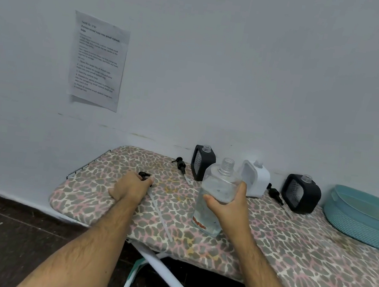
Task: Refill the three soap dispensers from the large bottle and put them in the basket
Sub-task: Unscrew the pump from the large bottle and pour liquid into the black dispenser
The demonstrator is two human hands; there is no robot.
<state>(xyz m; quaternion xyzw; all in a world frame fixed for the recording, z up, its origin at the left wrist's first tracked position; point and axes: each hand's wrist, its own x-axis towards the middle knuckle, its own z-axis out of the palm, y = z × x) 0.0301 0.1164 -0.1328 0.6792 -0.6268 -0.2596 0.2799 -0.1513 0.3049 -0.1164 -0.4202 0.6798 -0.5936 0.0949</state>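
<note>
Large bottle (216, 194): clear plastic, threaded neck uncapped, upright on the ironing board (290, 246); taken as landmark.
Right hand (225, 201): wrapped round the bottle's mid-body, thumb across its front, fingers behind.
Left hand (130, 186): left of the bottle, fingers curled on a black pump head (144, 176); its translucent tube lies on the board.
Dispensers: black (201, 165) and white (255, 180) just behind the bottle, another black (301, 193) further right; boxy, all uncapped.
Basket (363, 217): teal, ribbed, far right of the bottle.
Board cover: leopard-print fabric.
</note>
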